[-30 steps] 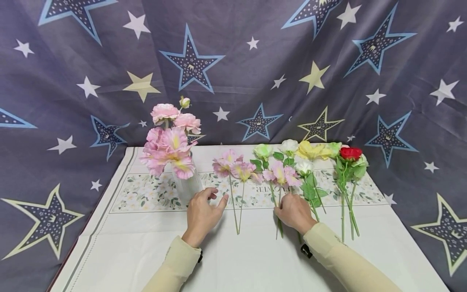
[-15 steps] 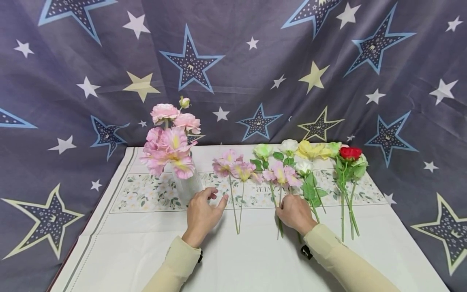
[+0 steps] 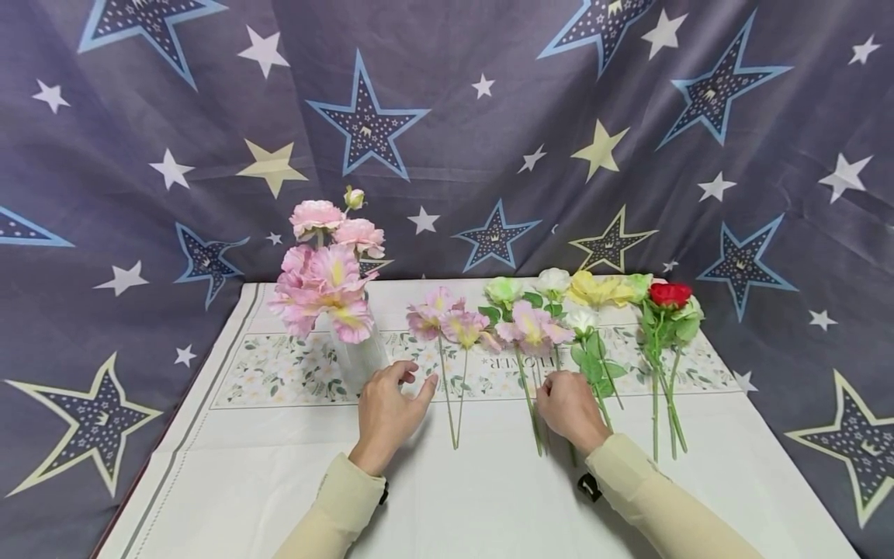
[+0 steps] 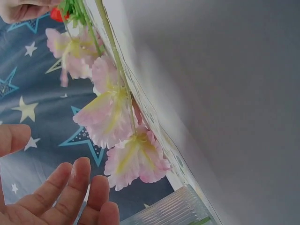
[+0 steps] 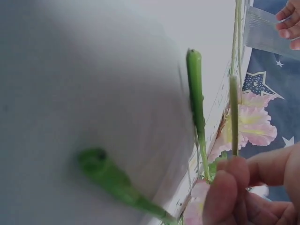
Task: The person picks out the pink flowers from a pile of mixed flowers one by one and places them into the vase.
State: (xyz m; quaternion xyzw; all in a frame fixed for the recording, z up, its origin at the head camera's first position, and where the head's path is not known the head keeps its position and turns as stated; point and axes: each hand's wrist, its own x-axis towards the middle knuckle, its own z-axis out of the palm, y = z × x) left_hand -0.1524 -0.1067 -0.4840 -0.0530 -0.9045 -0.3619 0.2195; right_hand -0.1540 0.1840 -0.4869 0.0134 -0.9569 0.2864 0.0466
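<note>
My right hand (image 3: pixel 571 407) pinches the thin stem (image 5: pixel 234 117) of a pink artificial flower (image 3: pixel 534 328) between thumb and fingers. The stem's cut end points free of the fingertips in the right wrist view. Thicker green stems (image 5: pixel 196 89) lie on the cloth close by. My left hand (image 3: pixel 393 411) stays relaxed with fingers spread, holding nothing, close to a clear ribbed vase (image 3: pixel 359 361). Pink blooms (image 3: pixel 328 283) and a small bud stand in that vase. Two more pink flowers (image 3: pixel 447 318) lie between the hands, their stems toward me.
Right of my right hand lie white roses (image 3: pixel 581 320) with leaves, a yellow flower (image 3: pixel 599 289) and a red rose (image 3: pixel 670 295) among green stems. A white tablecloth (image 3: pixel 482 505) with a floral band covers the table. A star-patterned curtain (image 3: pixel 447 124) hangs behind.
My right hand has shifted slightly to the right, and the pink flower it pinches has moved a little up and left, its stem now tilted. The left hand has stayed in place.
</note>
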